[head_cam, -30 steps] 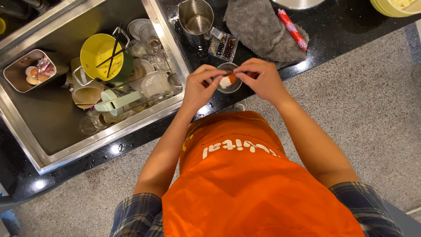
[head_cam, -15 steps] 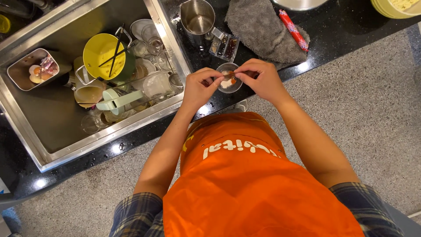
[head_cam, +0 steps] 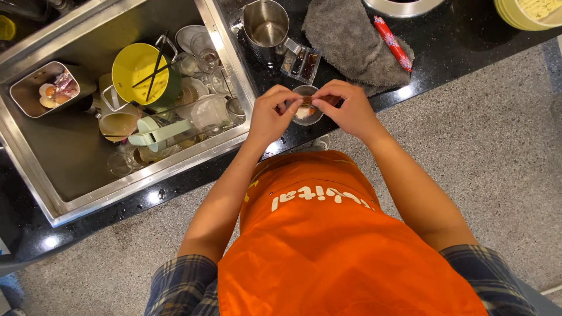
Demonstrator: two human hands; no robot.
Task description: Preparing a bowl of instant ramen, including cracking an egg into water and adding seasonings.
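Fingers point(head_cam: 291, 105) of both hands pinch together over a small round bowl point(head_cam: 307, 113) on the black surface point(head_cam: 445, 47), gripping between them a small pale piece with an orange spot; what the piece is cannot be told. Left hand point(head_cam: 270, 117) comes at the bowl from the sink side, right hand point(head_cam: 346, 108) from the opposite side, and the fingertips meet just above the bowl's rim. Inside the bowl lies a little pale matter. Just beyond the bowl, away from the person, sits a clear two-part container point(head_cam: 301, 63) of dark sauces, and touching that stands a steel pitcher point(head_cam: 266, 26). Beyond the bowl on the right hand's side lies a crumpled grey cloth point(head_cam: 348, 41), with a red sausage-shaped stick point(head_cam: 393, 44) resting along its far edge. Beside the bowl on the left hand's side, a steel sink point(head_cam: 64, 193) is sunk into the surface and packed with dishes: a yellow pot point(head_cam: 140, 73) with black chopsticks point(head_cam: 153, 65) across it, glasses, cups and a pale green handled scoop point(head_cam: 155, 131). At the sink's far end from the bowl, a small steel tray point(head_cam: 29, 93) holds scraps. On the near side of the bowl, the person wears an orange apron point(head_cam: 328, 246) over plaid sleeves, standing on a speckled grey floor point(head_cam: 503, 152).
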